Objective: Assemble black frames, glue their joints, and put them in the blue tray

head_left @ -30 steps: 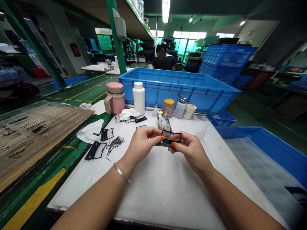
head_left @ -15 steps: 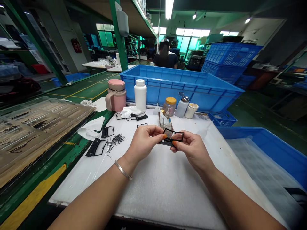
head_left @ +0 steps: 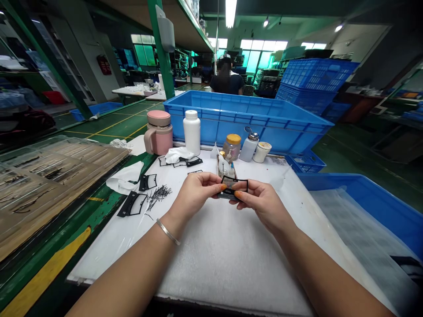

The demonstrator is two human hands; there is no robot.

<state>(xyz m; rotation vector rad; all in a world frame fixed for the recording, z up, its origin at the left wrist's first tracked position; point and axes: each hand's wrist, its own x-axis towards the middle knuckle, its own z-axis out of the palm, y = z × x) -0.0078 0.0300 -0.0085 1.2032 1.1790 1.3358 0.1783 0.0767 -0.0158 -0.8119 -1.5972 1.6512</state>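
Between my two hands, above the middle of the white worktop point(head_left: 211, 255), is a small black plastic frame point(head_left: 228, 192) with a clear opening. My left hand point(head_left: 201, 190) pinches its left end between thumb and fingers. The right end is gripped by my right hand point(head_left: 256, 196), thumb in front and fingers behind. To the left lie two similar black frames point(head_left: 132, 204) beside a pile of thin black strips point(head_left: 159, 196). A white cloth point(head_left: 180, 155) rests on more black frames point(head_left: 194, 162) further back.
At the worktop's back stand a pink mug point(head_left: 159, 134), a white bottle point(head_left: 192, 134), a yellow-lidded jar point(head_left: 232, 147), a pump bottle point(head_left: 249, 147) and a small white tub point(head_left: 262, 152). Behind them is a large blue crate point(head_left: 251, 116). Another blue bin point(head_left: 363, 189) stands right; a person point(head_left: 226, 79) is beyond.
The black frame has shifted slightly left and turned so its lower bar faces me more squarely. Both hands keep their hold on it.
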